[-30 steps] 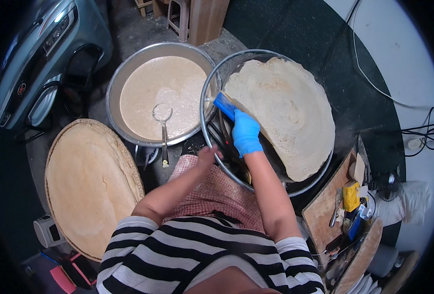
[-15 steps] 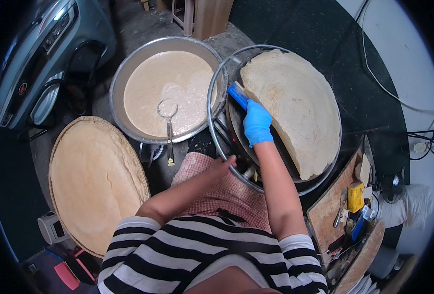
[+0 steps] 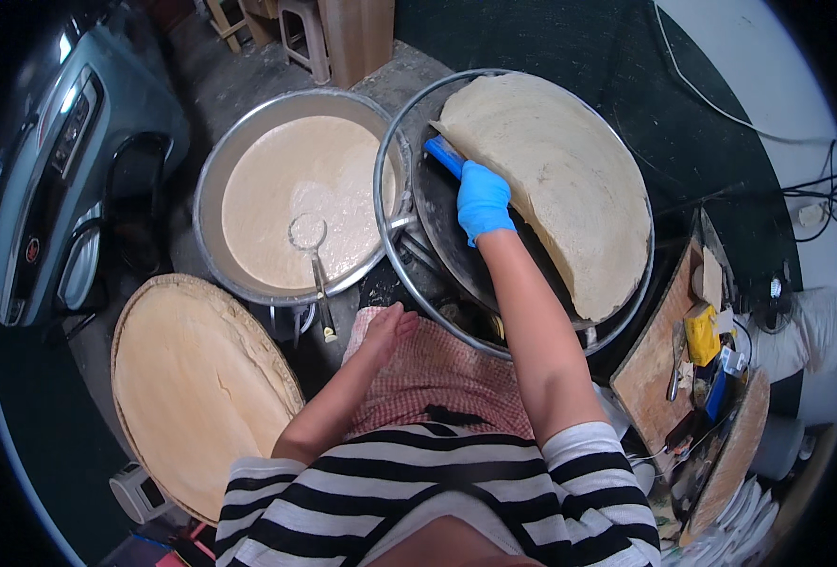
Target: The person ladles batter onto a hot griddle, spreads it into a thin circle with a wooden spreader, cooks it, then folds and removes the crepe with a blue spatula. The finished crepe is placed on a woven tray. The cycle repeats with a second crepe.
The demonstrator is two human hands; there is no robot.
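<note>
My right hand [image 3: 484, 198], in a blue glove, is closed around a blue scraper [image 3: 444, 156]. The scraper lies at the left edge of a large, thin, pale pancake [image 3: 565, 180] on a round dark griddle [image 3: 440, 213]. This edge is folded or lifted, baring the griddle's left part. Around the griddle runs a metal ring [image 3: 391, 253]. My left hand [image 3: 389, 333] is bare and holds nothing, its fingers stretched out in front of the checked apron [image 3: 428, 373], just left of the ring.
Left of the griddle stands a metal basin [image 3: 209, 241] of pale batter [image 3: 277, 189], a ladle [image 3: 322, 300] resting in it. Below it lies a stack of round flatbreads [image 3: 187, 369]. A scooter [image 3: 69, 180] stands at far left. A wooden board [image 3: 647, 383] with tools is at right.
My left hand has let go of the metal ring and drawn back to the left. My right hand has pushed the scraper slightly along the pancake's edge. The view has shifted.
</note>
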